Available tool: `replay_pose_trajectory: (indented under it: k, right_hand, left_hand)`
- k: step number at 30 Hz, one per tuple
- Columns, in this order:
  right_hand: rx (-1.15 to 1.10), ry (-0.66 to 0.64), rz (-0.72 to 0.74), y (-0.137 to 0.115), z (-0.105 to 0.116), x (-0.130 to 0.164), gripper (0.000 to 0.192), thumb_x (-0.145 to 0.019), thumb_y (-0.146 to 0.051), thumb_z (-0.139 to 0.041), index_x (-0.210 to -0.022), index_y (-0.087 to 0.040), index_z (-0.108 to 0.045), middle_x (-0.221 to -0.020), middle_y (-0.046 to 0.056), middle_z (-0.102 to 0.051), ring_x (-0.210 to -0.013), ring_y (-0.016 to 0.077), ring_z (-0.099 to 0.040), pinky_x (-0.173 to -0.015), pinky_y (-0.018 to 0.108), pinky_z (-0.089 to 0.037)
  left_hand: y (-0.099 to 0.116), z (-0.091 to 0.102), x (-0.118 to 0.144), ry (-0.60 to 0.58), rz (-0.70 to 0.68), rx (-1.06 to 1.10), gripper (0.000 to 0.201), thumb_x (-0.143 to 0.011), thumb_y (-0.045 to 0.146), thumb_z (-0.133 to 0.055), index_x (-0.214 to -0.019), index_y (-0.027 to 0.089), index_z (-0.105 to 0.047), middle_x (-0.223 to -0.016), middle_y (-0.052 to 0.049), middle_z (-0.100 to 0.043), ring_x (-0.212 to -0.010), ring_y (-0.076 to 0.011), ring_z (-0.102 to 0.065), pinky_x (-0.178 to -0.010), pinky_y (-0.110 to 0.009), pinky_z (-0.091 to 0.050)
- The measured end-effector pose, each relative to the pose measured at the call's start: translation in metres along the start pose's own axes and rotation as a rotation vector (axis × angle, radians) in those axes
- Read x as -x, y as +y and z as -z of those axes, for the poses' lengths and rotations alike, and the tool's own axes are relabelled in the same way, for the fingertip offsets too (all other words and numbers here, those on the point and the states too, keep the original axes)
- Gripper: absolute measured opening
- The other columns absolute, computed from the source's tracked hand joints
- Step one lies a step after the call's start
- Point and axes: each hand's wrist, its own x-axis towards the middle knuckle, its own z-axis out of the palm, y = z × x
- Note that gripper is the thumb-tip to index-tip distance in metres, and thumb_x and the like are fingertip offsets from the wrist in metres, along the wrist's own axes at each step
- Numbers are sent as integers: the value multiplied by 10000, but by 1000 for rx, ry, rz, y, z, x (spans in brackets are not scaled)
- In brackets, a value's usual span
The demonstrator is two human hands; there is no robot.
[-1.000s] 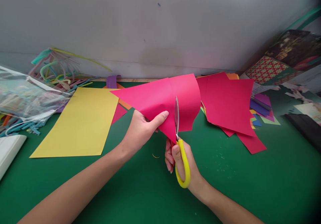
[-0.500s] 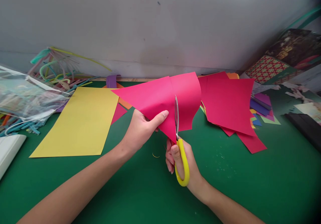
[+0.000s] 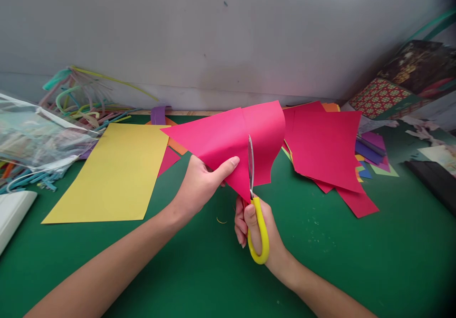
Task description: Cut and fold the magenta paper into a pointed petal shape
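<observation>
Green table mat [image 3: 356,261] lies bare near the person, while papers crowd its far edge by the grey wall [image 3: 228,37]. Left hand [image 3: 201,185] pinches the raised pink paper sheet [image 3: 231,142], thumb on top. Right hand [image 3: 254,232] grips the yellow-handled scissors [image 3: 257,213], whose blades stand inside the sheet's lower edge.

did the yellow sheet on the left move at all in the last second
No. The yellow sheet lies flat on the green mat, with its near corners at the same spots on the mat and its far edge by the same purple scrap.
</observation>
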Motion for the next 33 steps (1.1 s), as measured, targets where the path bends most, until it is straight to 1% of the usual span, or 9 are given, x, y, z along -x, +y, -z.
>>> replay_pose_trajectory:
  k: [4, 7, 11, 13, 17, 21, 25, 30, 33]
  right_hand:
    - [9, -19, 22, -3, -1, -3, 586, -966, -800, -482, -938, -215, -516, -624, -77, -412, -452, 89, -429, -417, 215, -375]
    - [27, -18, 49, -5, 0, -5, 579, -989, -791, -434, -941, -219, -514, -639, -68, -408, -478, 104, -417, -437, 237, -385]
    - [56, -28, 71, -5, 1, -5, 584, -1010, -782, -376, -885, -224, -499, -731, -12, -487, -579, 131, -476, -513, 267, -435]
    - [68, -28, 65, -6, 1, -5, 602, -1001, -798, -366, -869, -225, -497, -748, 2, -504, -604, 140, -493, -529, 275, -441]
    - [51, 13, 47, -7, 0, -6, 636, -963, -842, -391, -909, -220, -513, -694, -18, -487, -551, 138, -479, -491, 270, -424]
    - [36, 22, 74, -6, 0, -6, 592, -997, -788, -412, -936, -211, -529, -678, -34, -471, -533, 125, -477, -481, 255, -425]
    - [17, 20, 92, -4, 1, -6, 563, -1021, -751, -413, -961, -206, -543, -678, -40, -464, -523, 116, -467, -471, 246, -419]
    - [12, 27, 80, -4, 1, -6, 592, -994, -788, -424, -956, -210, -547, -659, -48, -443, -509, 117, -451, -455, 249, -413]
    - [11, 39, 64, -4, 1, -6, 602, -979, -807, -431, -909, -217, -527, -647, -49, -440, -504, 117, -450, -448, 247, -411]
  left_hand:
    - [0, -1, 1, -43, 17, -13, 294, -877, 414, -800, -765, 173, -675, -718, -15, -683, -616, -154, -622, -546, -256, -515]
    - [0, -3, 3, -75, 27, -18, 283, -889, 421, -786, -800, 172, -687, -749, -31, -713, -654, -177, -663, -586, -271, -543]
    - [-2, -6, 5, -119, 42, 9, 239, -906, 400, -771, -888, 170, -705, -830, -48, -758, -728, -200, -714, -641, -278, -579]
    - [-2, -7, 6, -139, 46, 19, 222, -917, 387, -761, -923, 170, -711, -851, -49, -769, -744, -202, -726, -656, -278, -589]
    - [-2, -8, 7, -150, 50, 26, 227, -919, 383, -759, -966, 165, -720, -896, -64, -787, -776, -221, -751, -692, -300, -611]
    - [-2, -9, 8, -156, 46, 39, 228, -917, 373, -763, -1000, 164, -729, -941, -73, -799, -809, -231, -762, -713, -309, -621]
    - [-3, -9, 8, -152, 45, 34, 220, -920, 367, -763, -1007, 166, -737, -926, -70, -801, -796, -225, -759, -701, -304, -618]
    - [-3, -9, 8, -144, 63, 29, 248, -915, 388, -765, -1019, 164, -740, -934, -79, -801, -823, -246, -766, -698, -318, -620]
    - [-3, -9, 8, -132, 63, 12, 255, -906, 395, -771, -1012, 166, -739, -931, -80, -800, -828, -253, -766, -685, -317, -616]
